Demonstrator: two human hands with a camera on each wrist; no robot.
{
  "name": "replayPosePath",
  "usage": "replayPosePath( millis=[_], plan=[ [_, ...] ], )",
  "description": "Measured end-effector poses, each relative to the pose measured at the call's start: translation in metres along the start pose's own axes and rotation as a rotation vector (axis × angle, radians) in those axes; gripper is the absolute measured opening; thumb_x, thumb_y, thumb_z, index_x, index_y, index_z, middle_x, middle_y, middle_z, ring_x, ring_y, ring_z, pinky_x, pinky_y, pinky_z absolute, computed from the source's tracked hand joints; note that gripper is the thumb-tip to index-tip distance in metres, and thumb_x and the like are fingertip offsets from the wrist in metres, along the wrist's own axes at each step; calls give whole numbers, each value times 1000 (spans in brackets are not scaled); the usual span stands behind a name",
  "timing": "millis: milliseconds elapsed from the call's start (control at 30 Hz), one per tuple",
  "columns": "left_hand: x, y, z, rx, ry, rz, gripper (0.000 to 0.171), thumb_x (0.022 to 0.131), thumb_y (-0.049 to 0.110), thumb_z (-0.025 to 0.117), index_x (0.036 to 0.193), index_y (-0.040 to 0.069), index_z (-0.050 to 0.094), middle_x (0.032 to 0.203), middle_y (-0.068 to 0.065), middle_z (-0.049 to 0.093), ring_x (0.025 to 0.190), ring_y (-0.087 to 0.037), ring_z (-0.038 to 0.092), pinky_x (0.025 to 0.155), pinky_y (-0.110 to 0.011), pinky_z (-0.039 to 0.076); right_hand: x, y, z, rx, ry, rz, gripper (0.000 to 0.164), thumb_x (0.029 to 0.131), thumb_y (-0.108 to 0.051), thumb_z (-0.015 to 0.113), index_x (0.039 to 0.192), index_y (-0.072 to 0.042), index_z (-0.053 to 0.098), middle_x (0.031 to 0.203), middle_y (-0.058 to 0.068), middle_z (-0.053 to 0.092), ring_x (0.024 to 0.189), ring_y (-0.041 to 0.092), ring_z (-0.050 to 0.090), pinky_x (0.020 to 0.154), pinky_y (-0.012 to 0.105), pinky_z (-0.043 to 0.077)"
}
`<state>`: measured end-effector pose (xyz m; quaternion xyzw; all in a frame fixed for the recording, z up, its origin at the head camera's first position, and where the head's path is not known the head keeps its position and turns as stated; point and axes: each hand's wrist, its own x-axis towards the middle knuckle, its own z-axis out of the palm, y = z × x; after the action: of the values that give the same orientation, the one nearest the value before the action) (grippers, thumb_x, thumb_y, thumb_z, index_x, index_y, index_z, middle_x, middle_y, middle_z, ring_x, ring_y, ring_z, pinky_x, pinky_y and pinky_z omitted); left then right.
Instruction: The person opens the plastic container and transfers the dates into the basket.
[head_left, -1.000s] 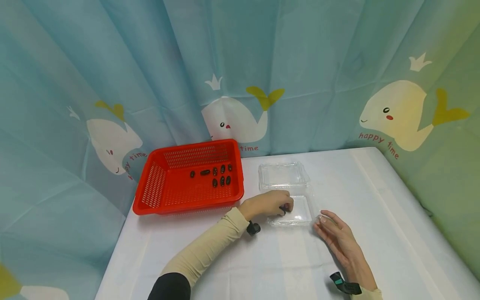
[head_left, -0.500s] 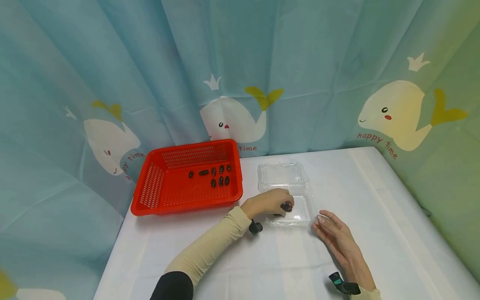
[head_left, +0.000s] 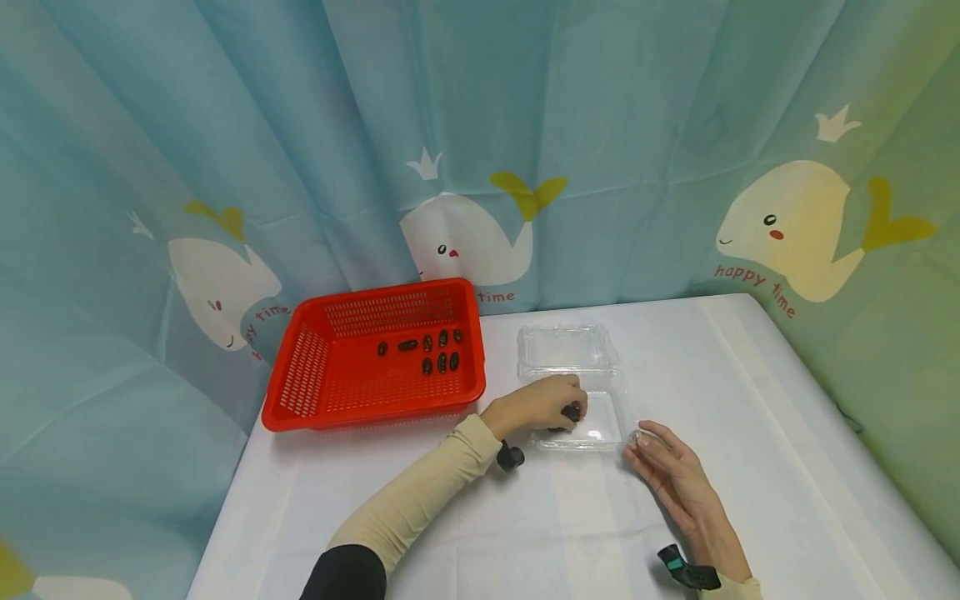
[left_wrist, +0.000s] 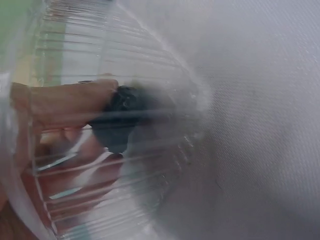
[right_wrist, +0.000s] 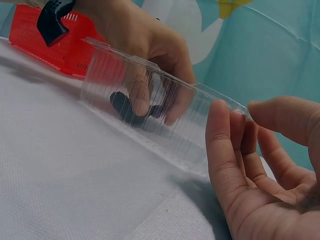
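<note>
My left hand (head_left: 536, 402) reaches into the near half of a clear plastic clamshell box (head_left: 624, 404). Its fingers and thumb pinch a dark, wrinkled date (head_left: 572, 412). Another dark date (right_wrist: 120, 102) shows through the box wall in the right wrist view, lying low by the left fingers. At the box's near right corner, my right hand (head_left: 678, 479) pinches the rim, thumb on top and fingers against the outer wall. Seen through clear plastic in the left wrist view is a blurred dark date (left_wrist: 122, 117) near fingers. The left palm hides part of the box floor.
A red perforated basket (head_left: 322, 412) stands at the left back, with several dark dates (head_left: 442, 362) laid mostly at its right side. The box's open lid (head_left: 566, 348) lies behind its base. A white cloth covers the table (head_left: 525, 533); a whale-print curtain (head_left: 630, 125) hangs behind.
The left fingers have shifted slightly, and the date between them shows more than a second ago. The right hand keeps its hold on the box corner.
</note>
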<state>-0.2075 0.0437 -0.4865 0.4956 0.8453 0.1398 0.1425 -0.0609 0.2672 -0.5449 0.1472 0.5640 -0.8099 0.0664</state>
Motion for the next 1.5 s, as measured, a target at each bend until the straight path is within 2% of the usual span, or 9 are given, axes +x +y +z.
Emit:
replayPosePath(
  millis=[500,833,1000,1200,1500],
  plan=[
    [0,-2,-5,33,29,48,6,95,21,77,96,17,73,96,3,65,87,-7,54,81,-12,42,-2,0,0,25,-23,-7,28,106,-10,58,131,-19,51,107,-9,66,102,4,71,97,20,58],
    [-2,-5,-22,29,29,-1,7,96,23,76,101,19,73,96,7,66,89,-7,58,82,-15,46,-1,0,0,4,-30,-13,26,107,-12,58,131,-19,51,107,-10,67,102,3,71,98,20,57],
    [-6,-6,-35,-24,35,-24,8,95,25,78,97,20,72,93,7,65,85,-5,56,79,-15,46,-2,0,0,12,-27,-9,27,106,-11,59,131,-19,51,107,-10,66,102,3,71,98,21,57],
    [-11,-9,-50,-134,42,-49,10,95,24,79,93,19,70,89,6,66,82,-5,58,76,-16,46,-2,-1,0,22,-28,-14,27,106,-10,59,131,-19,51,107,-9,67,102,4,71,97,21,58],
    [-21,-21,-65,-294,67,-74,9,95,20,78,90,18,71,84,7,70,82,-6,65,77,-16,53,-1,-1,1,7,-10,5,29,106,-12,60,133,-16,49,106,-9,67,101,4,71,97,21,58]
  ],
)
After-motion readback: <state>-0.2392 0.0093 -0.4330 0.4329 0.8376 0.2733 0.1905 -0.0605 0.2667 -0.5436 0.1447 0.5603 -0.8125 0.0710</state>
